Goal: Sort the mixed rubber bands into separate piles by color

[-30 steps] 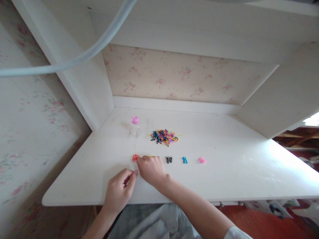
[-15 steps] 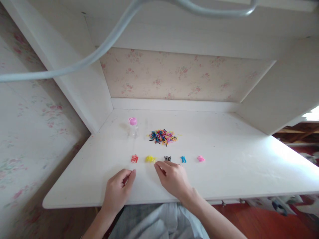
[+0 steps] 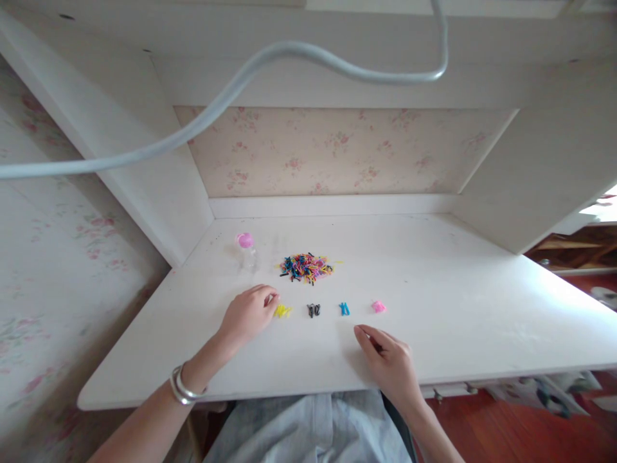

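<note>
Far multicoloured heap of thin strands mixes blue, black, yellow and pink. Near row, left to right: small yellow pile, looped black pair, narrow blue pair, small pink pile. Flat white tabletop is plain; far cream wallpaper bears pink floral sprigs. Left, round metal bangle: silver.

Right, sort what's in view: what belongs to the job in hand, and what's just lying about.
Likely part of the job:
mixed coloured pile
yellow pieces, beside the left hand
black pieces
blue pieces
pink pieces

Likely just lying about:
clear container with a pink top
pale cable, across the upper view
</note>
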A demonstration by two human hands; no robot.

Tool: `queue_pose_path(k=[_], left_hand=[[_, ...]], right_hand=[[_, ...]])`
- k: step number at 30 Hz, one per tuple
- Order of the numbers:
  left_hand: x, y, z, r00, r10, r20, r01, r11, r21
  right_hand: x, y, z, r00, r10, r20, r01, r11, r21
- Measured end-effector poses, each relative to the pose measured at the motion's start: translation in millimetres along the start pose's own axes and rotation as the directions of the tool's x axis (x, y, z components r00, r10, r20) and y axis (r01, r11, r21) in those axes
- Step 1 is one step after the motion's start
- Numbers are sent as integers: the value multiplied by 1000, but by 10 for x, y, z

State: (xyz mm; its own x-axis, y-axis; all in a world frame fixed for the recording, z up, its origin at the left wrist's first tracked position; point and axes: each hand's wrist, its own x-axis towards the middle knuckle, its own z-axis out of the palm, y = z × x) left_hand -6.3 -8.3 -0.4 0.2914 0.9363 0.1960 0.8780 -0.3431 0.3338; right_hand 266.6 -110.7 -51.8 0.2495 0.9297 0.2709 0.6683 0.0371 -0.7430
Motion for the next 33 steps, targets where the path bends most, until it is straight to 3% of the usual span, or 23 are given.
queue_pose_path(k=[6, 13, 18, 25, 29, 33], left_hand=[[530, -48, 175, 992, -105, 76, 86, 970, 228], [656, -53, 259, 989, -105, 100, 76, 963, 259], [548, -10, 203, 990, -101, 96, 72, 960, 269], [103, 262, 94, 998, 10, 64, -26, 966, 258], [-89, 478, 146, 996, 42, 76, -61, 965, 256], [-133, 612, 252, 993, 52, 105, -78, 963, 259]], right_hand=[[-18, -29, 10, 998, -36, 44, 35, 999, 24], [-34, -14, 7, 996, -70, 62, 71, 997, -7], [-38, -18, 10, 995, -76, 63, 76, 997, -11], [-45, -11, 29, 995, -83, 60, 84, 996, -17], [-48, -20, 30, 994, -83, 74, 86, 996, -27], [-58, -10, 38, 993, -90, 73, 93, 995, -40]])
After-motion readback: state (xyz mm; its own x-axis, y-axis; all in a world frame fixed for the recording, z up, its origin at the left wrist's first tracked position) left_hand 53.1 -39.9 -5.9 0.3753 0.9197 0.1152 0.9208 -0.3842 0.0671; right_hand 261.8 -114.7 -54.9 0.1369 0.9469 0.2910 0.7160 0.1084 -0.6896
